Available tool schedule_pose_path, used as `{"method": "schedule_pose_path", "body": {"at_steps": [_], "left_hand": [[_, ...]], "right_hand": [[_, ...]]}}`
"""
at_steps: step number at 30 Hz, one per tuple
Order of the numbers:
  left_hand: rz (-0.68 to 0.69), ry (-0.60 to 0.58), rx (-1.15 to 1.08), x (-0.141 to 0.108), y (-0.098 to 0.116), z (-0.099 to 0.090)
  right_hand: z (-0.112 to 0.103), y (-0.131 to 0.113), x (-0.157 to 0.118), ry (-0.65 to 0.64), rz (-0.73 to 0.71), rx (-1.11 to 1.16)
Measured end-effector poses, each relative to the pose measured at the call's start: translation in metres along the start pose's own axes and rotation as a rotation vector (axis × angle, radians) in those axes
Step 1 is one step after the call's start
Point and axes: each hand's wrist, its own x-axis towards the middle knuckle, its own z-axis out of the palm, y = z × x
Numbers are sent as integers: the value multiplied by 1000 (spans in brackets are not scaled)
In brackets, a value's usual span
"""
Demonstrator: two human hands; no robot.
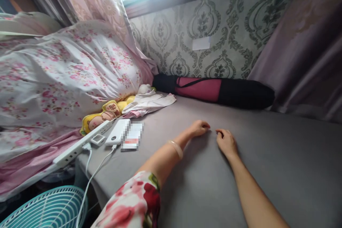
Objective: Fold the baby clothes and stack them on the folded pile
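My left hand (pixel 200 128) is over the grey covered surface (pixel 267 156), its fingers closed and pointing right. Something tiny and pale shows at its fingertips, too small to name. Just to the right, a small gap away, my right hand (pixel 226 143) has its fingers curled together, with a tiny dark thing at the tips that I cannot make out. A pale bangle (pixel 176 149) circles my left forearm. Beyond both hands, a long black and dark pink bag (pixel 200 89) lies along the wall.
At the left edge are a white power strip (pixel 82 142), a white power bank (pixel 118 132) with a cable, a blurred packet (pixel 133 136), a yellow plush (pixel 100 119) and a crumpled white cloth (pixel 149 102). A teal basket (pixel 50 206) stands lower left. Pink curtains hang at both sides.
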Motion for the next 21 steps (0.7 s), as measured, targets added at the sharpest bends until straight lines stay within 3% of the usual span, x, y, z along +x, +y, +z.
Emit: {"method": "schedule_pose_path", "body": {"at_steps": [7, 12, 16, 21], "left_hand": [[-334, 344, 216, -42, -75, -119], [-542, 482, 379, -82, -121, -190], [-669, 526, 494, -110, -141, -224], [-771, 472, 580, -128, -159, -238]], "right_hand": [[2, -3, -1, 18, -4, -21], [3, -4, -2, 27, -10, -66], [2, -5, -2, 19, -18, -86], [2, -6, -2, 21, -33, -102]]}}
